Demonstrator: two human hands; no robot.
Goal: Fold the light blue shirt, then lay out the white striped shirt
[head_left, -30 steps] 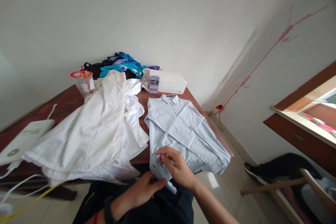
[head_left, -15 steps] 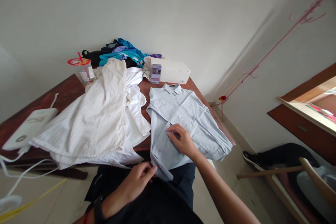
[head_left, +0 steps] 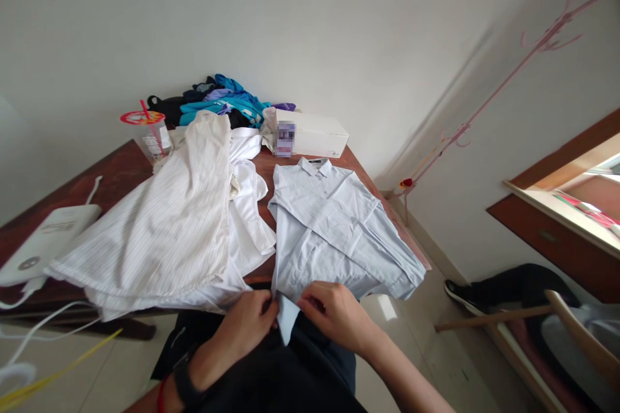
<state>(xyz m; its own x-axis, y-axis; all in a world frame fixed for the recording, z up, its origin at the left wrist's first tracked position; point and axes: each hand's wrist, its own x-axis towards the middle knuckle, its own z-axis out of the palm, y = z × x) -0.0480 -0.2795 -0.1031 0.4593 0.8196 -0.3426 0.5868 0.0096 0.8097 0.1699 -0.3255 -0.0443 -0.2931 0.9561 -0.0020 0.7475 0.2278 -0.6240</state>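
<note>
At the 7 o'clock corner of the pale blue collared shirt [head_left: 334, 226], taking 12 as the wall side, the left hand [head_left: 247, 326] has a narrow grip, thumb and fingers pinching the cloth. Half a second ago the right hand [head_left: 336, 310] hung loosely over the front of the shirt; now it has come down to about 6 o'clock, its fingers curled in against the near edge. I cannot tell whether that second grip pinches the cloth or only touches it. Between the two hands a small flap [head_left: 288, 319] droops past the edge of the bench [head_left: 128, 164], its tip towards 6 o'clock; whether it is cuff or hem is unclear. As I judge it, the work has passed from one hand to both, centred on this loose end.

The shirt lies front up along the right side of the bench, its collar [head_left: 314, 168] at 12 o'clock, just short of the white box [head_left: 320, 132]. Its long axis runs from the collar to the near hem, slanting slightly towards 5 o'clock. Beside it, at 9 o'clock, lies a striped white garment [head_left: 159, 226].
</note>
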